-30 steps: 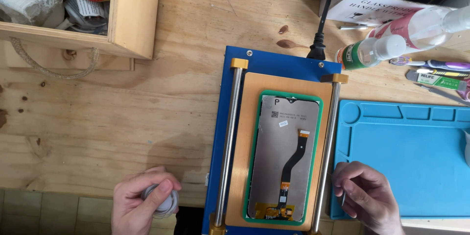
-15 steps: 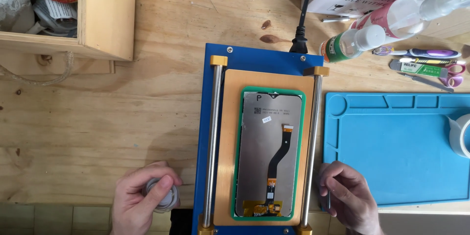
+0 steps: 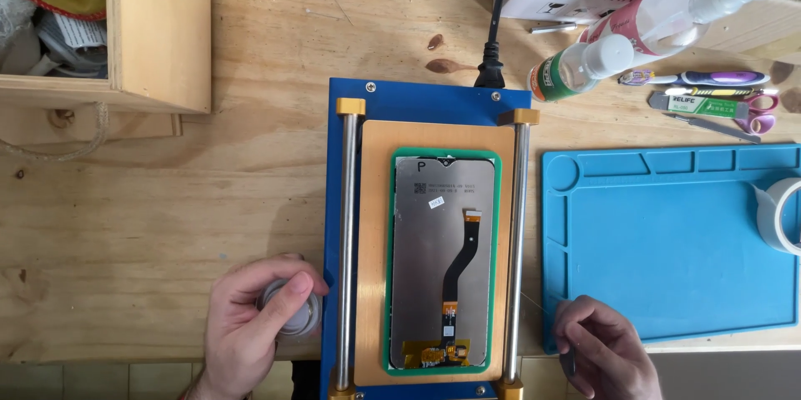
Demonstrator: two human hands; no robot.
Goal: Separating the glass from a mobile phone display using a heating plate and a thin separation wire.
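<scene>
A phone screen [image 3: 440,271] is seen lying back side up at the centre of the view, framed by a green mould [image 3: 496,266] on an orange pad [image 3: 373,258]. Its back is dull grey metal, rectangular with rounded corners and a small notch at 12 o'clock; a black ribbon cable [image 3: 457,271] is traced in a curve from a copper connector down to the gold-coloured contacts at 6 o'clock. The pad is carried by a blue metal machine [image 3: 417,101], flanked by two polished steel rods [image 3: 347,241] held in brass-coloured blocks, with a black power plug [image 3: 490,75] entered at 12 o'clock.

At 7 o'clock, the left hand [image 3: 250,329] is curled over a small round spool [image 3: 292,310], its fingers wrapped about it. At 5 o'clock, the right hand [image 3: 602,350] is closed narrowly with the fingers pinched; what is held cannot be told, though a fine wire [image 3: 526,301] is seen stretched toward the right rod.

A smooth blue silicone mat [image 3: 667,241] with moulded trays is laid at 3 o'clock, a roll of tape [image 3: 780,215] on its edge. Clear plastic bottles [image 3: 584,62] and scissors [image 3: 743,106] are found at 1 to 2 o'clock, a wooden box [image 3: 158,33] at 10 o'clock, all on a knotty pale wooden surface [image 3: 125,225].

Compared with a moment before, the whole scene is shown shifted toward the left and downward; the hands are kept in the same places relative to the machine.
</scene>
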